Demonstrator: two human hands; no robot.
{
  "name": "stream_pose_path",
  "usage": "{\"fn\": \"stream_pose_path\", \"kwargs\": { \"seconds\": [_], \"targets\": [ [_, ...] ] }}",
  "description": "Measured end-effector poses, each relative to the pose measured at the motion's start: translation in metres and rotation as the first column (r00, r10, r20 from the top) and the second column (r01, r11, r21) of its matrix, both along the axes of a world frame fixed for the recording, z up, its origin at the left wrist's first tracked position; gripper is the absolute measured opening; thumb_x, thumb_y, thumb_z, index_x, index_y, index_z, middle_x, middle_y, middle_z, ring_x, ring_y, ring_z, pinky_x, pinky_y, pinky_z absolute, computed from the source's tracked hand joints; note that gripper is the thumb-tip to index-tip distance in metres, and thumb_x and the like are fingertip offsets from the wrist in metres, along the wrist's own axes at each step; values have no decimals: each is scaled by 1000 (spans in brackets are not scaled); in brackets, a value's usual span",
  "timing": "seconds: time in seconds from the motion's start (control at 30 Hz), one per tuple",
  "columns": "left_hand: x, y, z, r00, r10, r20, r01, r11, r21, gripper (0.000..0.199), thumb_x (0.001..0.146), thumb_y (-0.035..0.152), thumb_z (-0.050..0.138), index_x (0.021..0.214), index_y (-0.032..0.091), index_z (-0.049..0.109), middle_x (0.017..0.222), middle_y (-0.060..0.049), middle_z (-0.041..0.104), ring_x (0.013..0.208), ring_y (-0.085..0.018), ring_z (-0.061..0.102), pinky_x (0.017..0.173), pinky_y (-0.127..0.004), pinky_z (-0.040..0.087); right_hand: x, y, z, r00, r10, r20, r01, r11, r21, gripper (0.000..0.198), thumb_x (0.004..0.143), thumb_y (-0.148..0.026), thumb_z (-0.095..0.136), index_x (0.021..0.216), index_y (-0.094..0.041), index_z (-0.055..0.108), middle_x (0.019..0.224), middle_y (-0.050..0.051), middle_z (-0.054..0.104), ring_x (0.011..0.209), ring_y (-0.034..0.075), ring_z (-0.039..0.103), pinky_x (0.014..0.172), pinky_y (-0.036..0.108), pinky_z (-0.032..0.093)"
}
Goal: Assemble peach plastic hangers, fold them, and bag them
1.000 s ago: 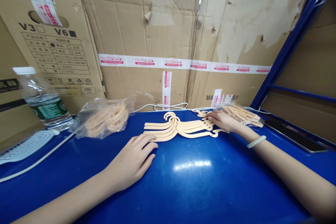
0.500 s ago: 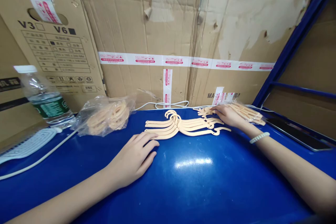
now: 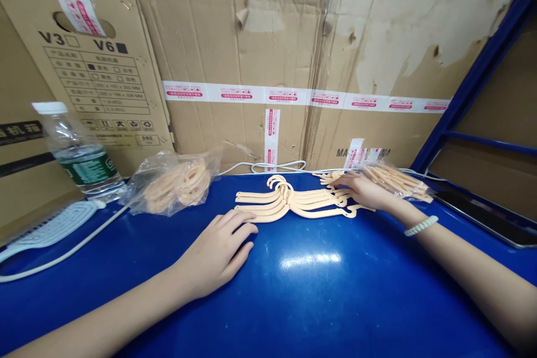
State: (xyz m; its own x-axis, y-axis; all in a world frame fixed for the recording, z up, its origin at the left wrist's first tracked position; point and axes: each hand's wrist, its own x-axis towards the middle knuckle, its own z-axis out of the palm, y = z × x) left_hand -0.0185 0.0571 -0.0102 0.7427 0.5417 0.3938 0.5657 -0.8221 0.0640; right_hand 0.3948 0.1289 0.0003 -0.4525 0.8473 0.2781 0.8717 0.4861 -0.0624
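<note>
Several cream plastic hangers [image 3: 268,207] lie overlapped on the blue table, with their curved hooks toward the back. My left hand [image 3: 222,249] rests flat at their near left end, fingers loosely stretched and fingertips touching the nearest arm. Behind the right end of the hangers is a small pile of cream plastic pieces [image 3: 329,178]. My right hand [image 3: 363,187], with a pale beaded bracelet at its wrist, reaches over that pile. Its fingers are bent together among the pieces, and the fingertips are partly hidden. Whatever is between them is too small to make out.
A clear bag of cream rings [image 3: 195,182] and a water bottle [image 3: 88,162] stand at the left, near a pale hairbrush [image 3: 54,226] and a white cable [image 3: 84,249]. Bagged cream strips [image 3: 396,179] and a dark phone [image 3: 482,218] lie right. Cardboard [image 3: 243,50] backs the blue table [image 3: 319,302].
The view has shifted slightly, moving the scene a little right. My right hand's fingers have lowered into the small pieces. My left hand stays at the hangers.
</note>
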Motion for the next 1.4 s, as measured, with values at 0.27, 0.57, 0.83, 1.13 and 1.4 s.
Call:
{"fn": "stream_pose_path", "kwargs": {
  "seconds": [0.27, 0.57, 0.83, 1.13, 1.4],
  "targets": [
    [1, -1, 1, 1000, 10, -15, -10, 1000, -18, 22, 93, 18, 43, 107, 21, 60, 124, -10, 60, 118, -29, 53, 93, -47, 46, -13, -3, -1, 999, 41, 33, -40, 999, -6, 63, 60, 5, 40, 112, -16, 69, 120, 13, 63, 115, 27, 58, 102, 42, 45],
    [0, -1, 0, 1000, 8, 9, -7, 1000, -11, 21, 93, 18, 44, 106, 21, 61, 125, -11, 60, 117, -29, 54, 95, -47, 46, 1, 2, -3, 998, -42, 56, 39, 998, 50, 58, 66, 2, 41, 112, -19, 68, 116, 8, 68, 112, 25, 60, 98, 38, 48],
    [2, -4, 0, 999, -36, -23, 39, 992, 121, 22, 95, 14, 42, 106, 17, 60, 127, -13, 60, 122, -29, 50, 98, -48, 42, 20, 7, -4, 979, -187, 77, 175, 974, 141, 52, 74, -3, 40, 118, -14, 65, 116, 15, 68, 109, 31, 61, 95, 46, 48],
    [11, -19, 8, 943, -271, -192, 322, 887, 332, 30, 100, 8, 36, 94, 15, 65, 102, -7, 73, 91, -22, 64, 85, -38, 46, 10, 10, -8, 964, -116, 239, 90, 989, 117, 47, 82, -9, 42, 117, -24, 68, 145, 5, 50, 136, 38, 38, 101, 61, 38],
    [12, -16, 4, 939, -311, -151, 345, 866, 363, 27, 99, 10, 39, 91, 14, 65, 97, -6, 73, 83, -18, 64, 77, -33, 47, 1, 8, -5, 936, -81, 344, 19, 983, 181, 47, 87, -10, 35, 121, -20, 66, 132, 9, 62, 122, 33, 54, 91, 52, 50]
  ]
}}
